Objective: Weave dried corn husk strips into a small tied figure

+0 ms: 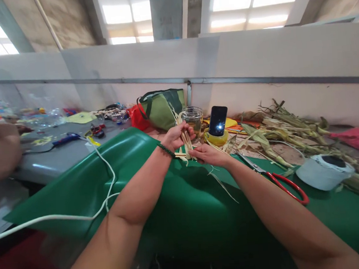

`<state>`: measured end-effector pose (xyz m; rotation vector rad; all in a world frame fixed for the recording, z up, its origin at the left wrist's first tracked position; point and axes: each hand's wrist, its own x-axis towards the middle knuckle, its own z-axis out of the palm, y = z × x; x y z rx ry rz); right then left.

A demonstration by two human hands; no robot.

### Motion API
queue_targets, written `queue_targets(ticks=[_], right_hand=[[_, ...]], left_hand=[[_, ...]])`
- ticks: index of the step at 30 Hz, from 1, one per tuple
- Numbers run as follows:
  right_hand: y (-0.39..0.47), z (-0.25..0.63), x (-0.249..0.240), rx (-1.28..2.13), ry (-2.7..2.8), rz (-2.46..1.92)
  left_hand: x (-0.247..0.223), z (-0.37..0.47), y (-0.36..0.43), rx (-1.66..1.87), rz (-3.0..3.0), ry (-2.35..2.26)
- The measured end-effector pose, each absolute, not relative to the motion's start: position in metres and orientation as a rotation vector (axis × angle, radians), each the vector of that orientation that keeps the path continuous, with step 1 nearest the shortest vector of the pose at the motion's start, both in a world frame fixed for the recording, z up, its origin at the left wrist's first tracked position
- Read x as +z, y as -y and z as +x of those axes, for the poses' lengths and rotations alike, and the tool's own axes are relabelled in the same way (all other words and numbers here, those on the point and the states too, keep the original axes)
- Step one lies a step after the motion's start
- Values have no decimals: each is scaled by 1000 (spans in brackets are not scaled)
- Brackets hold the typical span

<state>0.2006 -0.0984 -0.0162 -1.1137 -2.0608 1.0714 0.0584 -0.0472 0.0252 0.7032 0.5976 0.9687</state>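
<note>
Pale strips of dried husk [187,144] are gathered in a small bundle between my two hands, above the green mat [185,208]. My left hand [178,135], with a dark beaded bracelet at its wrist, is closed around the bundle's upper part, and loose ends stick up past the fingers. Lower down, my right hand [207,154] pinches the strips between thumb and fingers. Some ends jut out to the left below my left hand. A glass jar [193,119] stands just behind the hands. Fine details of the bundle are too small to make out.
Red-handled scissors [274,179] and a white roll [323,172] lie right of my right arm. Dried corn husks [278,128] are heaped behind them. A phone [218,121] leans on a yellow tape roll [216,138]. A white cable [64,218] crosses at left, near another person's arm [2,150].
</note>
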Motion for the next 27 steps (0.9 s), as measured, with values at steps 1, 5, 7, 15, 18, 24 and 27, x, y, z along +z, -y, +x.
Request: queue_targets(ticks=[1,5,7,15,18,24,27], right_hand=[[97,202,-16,1035,2012,-1158],[95,208,-14,1280,1715,-1210],[97,211,-12,1494,1671,-1136],[102,213,-10,1450,1848,-1022],[101,211,-10,1307,1878,-1033],[100,207,-13,1197,1908,-1021],[101,207,-11,1102,1920,-1018]], left_hand=[[26,58,47,968,675,-557],[30,51,46,1010,584,-477],[33,49,46,1043,552,-456],[35,47,47,1131,496,-439],[34,48,47,1141,490,-435],[32,46,44,1141,493,-417],[32,44,42,1155,485,-405]])
